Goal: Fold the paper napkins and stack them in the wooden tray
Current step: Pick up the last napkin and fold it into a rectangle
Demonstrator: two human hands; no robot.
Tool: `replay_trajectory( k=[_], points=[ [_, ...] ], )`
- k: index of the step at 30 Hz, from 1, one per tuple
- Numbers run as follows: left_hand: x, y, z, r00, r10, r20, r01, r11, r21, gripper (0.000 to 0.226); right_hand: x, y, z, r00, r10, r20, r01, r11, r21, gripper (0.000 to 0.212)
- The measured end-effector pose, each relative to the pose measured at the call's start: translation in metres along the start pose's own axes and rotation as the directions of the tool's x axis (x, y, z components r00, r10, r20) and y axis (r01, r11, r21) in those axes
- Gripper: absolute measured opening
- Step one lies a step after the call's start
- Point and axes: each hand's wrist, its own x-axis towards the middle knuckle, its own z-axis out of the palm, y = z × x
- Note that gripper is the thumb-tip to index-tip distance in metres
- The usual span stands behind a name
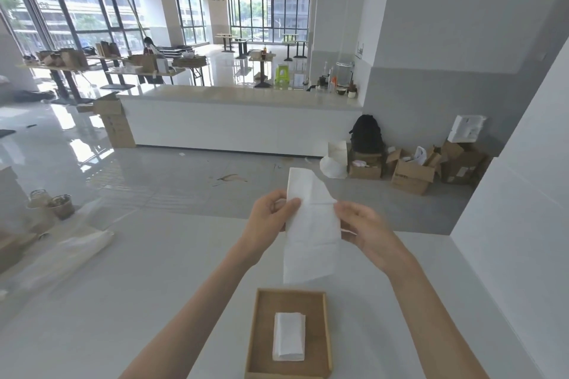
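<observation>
Napkin [311,224]: white, long strip with crease lines, held upright in the air above the table and beyond the tray; top end tilted, lower end hanging free.
Left hand [271,214]: pinching the napkin's left edge, thumb in front, fingers curled behind.
Right hand [360,224]: pinching the napkin's right edge at about the same height.
Tray [257,332]: wooden, square, on the table, near edge of view, just below the hanging napkin.
Folded napkin [289,336]: small white rectangle, lying flat at the tray's middle.
Table [138,286]: white, smooth.
</observation>
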Motion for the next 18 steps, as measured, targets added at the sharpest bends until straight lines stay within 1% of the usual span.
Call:
replay_trajectory(
  k=[3, 8, 12, 15, 18],
  points=[
    [-0.001, -0.002, -0.003, 1.000, -0.028, -0.006, 0.028, 0.999, 0.021, 0.013, 0.003, 0.001, 0.002, 0.997, -0.048, -0.055, 0.050, 0.998, 0.034, 0.015],
    [0.000, -0.004, -0.007, 0.999, -0.039, 0.004, 0.039, 0.999, 0.003, 0.014, 0.008, 0.000, 0.004, 0.998, -0.054, -0.031, 0.055, 0.998, 0.006, 0.028],
    [0.001, -0.001, -0.010, 0.996, -0.029, 0.087, 0.027, 0.999, 0.016, 0.018, 0.009, -0.002, 0.005, 0.993, -0.064, -0.096, 0.071, 0.995, 0.075, 0.027],
    [0.001, 0.003, -0.013, 0.992, -0.027, 0.127, 0.023, 0.999, 0.027, 0.023, 0.009, -0.004, 0.003, 0.996, -0.056, -0.063, 0.061, 0.995, 0.076, 0.032],
    [0.002, 0.006, -0.016, 0.987, -0.007, 0.158, 0.000, 0.999, 0.045, 0.022, 0.008, -0.006, -0.001, 0.997, -0.066, -0.051, 0.069, 0.996, 0.064, 0.026]
  ],
)
